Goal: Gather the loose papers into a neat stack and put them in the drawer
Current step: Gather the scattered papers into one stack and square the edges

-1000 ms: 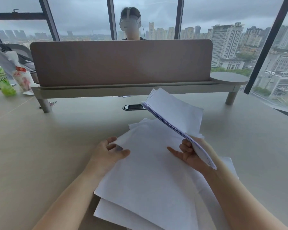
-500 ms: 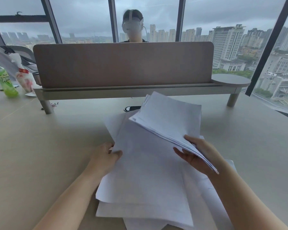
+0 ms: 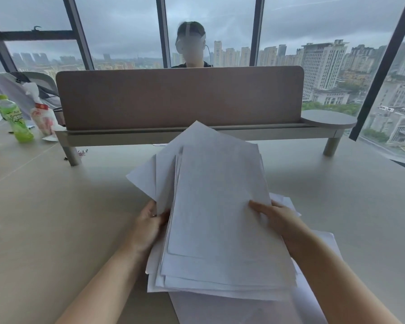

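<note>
A thick, uneven bundle of white papers point(image 3: 218, 206) is lifted in front of me, its sheets fanned out at the top left. My left hand point(image 3: 150, 224) grips the bundle's left edge, thumb on top. On the right edge, my right hand point(image 3: 275, 218) holds the sheets with the thumb pressed on the top page. More loose white sheets point(image 3: 313, 298) lie flat on the beige desk point(image 3: 56, 218) under and to the right of the bundle. No drawer is in view.
A brown divider panel on a grey shelf point(image 3: 180, 101) crosses the desk behind the papers; a person sits beyond it. A green bottle point(image 3: 15, 118) and a tissue pack point(image 3: 43, 118) stand at far left. Windows run along the back and right.
My right hand has laid its held sheets onto the sheet in my left hand. Both hands now hold one combined bundle, raised off the desk.
</note>
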The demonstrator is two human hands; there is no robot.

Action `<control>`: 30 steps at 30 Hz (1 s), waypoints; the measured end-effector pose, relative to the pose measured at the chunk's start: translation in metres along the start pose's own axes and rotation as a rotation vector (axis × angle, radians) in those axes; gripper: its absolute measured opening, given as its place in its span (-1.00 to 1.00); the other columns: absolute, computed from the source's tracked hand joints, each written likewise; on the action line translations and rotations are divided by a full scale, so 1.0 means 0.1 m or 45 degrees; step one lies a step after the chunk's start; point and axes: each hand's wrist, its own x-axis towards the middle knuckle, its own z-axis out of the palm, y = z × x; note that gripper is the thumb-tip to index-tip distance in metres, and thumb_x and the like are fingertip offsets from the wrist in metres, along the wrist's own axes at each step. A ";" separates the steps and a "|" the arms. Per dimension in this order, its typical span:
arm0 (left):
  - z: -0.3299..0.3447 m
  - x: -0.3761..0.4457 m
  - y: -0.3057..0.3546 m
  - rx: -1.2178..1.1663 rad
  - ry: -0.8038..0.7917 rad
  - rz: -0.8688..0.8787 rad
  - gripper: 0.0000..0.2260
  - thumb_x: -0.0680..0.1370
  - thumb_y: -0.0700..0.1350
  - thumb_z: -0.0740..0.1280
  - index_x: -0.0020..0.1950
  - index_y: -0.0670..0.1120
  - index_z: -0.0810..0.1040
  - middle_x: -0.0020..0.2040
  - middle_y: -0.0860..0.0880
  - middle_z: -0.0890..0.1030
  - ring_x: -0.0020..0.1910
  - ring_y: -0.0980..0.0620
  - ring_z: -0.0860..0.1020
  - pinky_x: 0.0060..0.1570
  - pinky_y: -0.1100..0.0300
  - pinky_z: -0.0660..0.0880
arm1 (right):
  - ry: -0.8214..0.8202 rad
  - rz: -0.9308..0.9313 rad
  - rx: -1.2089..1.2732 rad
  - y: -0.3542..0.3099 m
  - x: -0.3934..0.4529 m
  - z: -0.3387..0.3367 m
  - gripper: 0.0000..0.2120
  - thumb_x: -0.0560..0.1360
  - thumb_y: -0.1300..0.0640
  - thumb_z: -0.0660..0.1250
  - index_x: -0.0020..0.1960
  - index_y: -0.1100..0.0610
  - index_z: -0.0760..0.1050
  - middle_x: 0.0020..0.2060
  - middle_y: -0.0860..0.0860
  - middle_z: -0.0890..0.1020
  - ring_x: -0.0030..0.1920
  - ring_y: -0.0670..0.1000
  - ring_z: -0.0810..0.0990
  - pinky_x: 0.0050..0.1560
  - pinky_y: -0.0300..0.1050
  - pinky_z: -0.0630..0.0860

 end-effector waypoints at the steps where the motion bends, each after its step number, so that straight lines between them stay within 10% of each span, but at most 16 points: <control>1: 0.02 -0.02 0.02 0.008 -0.026 -0.007 -0.69 0.55 -0.42 0.29 0.23 -0.16 0.55 -0.10 0.00 0.74 -0.14 0.06 0.72 -0.31 0.29 0.58 | -0.025 -0.006 0.017 0.02 0.00 0.00 -0.83 0.54 0.21 0.39 0.12 0.18 0.64 -0.09 0.17 0.75 -0.26 0.12 0.73 -0.28 -0.03 0.67; 7: 0.10 -0.14 0.07 0.029 -0.151 -0.034 -0.58 0.60 -0.39 0.23 0.39 -0.02 0.41 -0.05 0.05 0.66 -0.34 0.28 0.66 -0.43 0.40 0.52 | -0.144 0.032 -0.085 0.02 -0.04 0.03 -0.76 0.50 0.26 0.41 0.16 0.27 0.62 -0.01 0.21 0.74 -0.12 0.19 0.73 -0.08 0.04 0.64; 11: 0.12 -0.07 0.13 -0.171 -0.055 -0.206 -0.84 0.64 -0.23 0.22 0.06 -0.10 0.60 -0.20 -0.07 0.68 -0.39 0.10 0.67 -0.50 0.31 0.53 | -0.131 0.010 -0.165 -0.01 -0.07 0.03 -0.77 0.50 0.30 0.39 0.15 0.29 0.62 -0.03 0.23 0.74 -0.11 0.22 0.72 -0.03 0.08 0.67; 14: 0.03 0.01 0.09 -0.392 0.087 -0.340 -0.75 0.61 0.02 0.29 0.09 -0.13 0.65 -0.13 -0.12 0.66 -0.19 -0.08 0.66 -0.25 0.14 0.59 | -0.172 0.006 -0.166 -0.05 -0.09 0.01 -0.79 0.52 0.28 0.38 0.14 0.27 0.64 0.04 0.26 0.71 0.09 0.34 0.66 0.21 0.26 0.56; 21: -0.15 0.11 0.04 -0.166 0.476 -0.170 -0.91 0.53 -0.16 0.38 -0.16 -0.13 0.61 -0.25 -0.16 0.58 -0.29 -0.14 0.59 -0.06 -0.18 0.59 | -0.029 -0.028 -0.201 -0.06 -0.07 0.02 -0.80 0.58 0.16 0.34 0.13 0.21 0.65 0.00 0.19 0.74 0.03 0.23 0.71 0.15 0.14 0.61; 30: -0.04 -0.08 0.12 -0.050 -0.003 -0.176 -0.90 0.52 -0.31 0.39 -0.02 -0.35 0.62 -0.27 -0.21 0.71 -0.37 -0.07 0.67 -0.43 0.20 0.57 | 0.274 -0.035 0.024 -0.07 0.14 -0.23 -0.79 0.47 0.02 0.46 0.00 0.13 0.64 0.04 0.12 0.72 0.04 0.16 0.69 0.26 0.12 0.55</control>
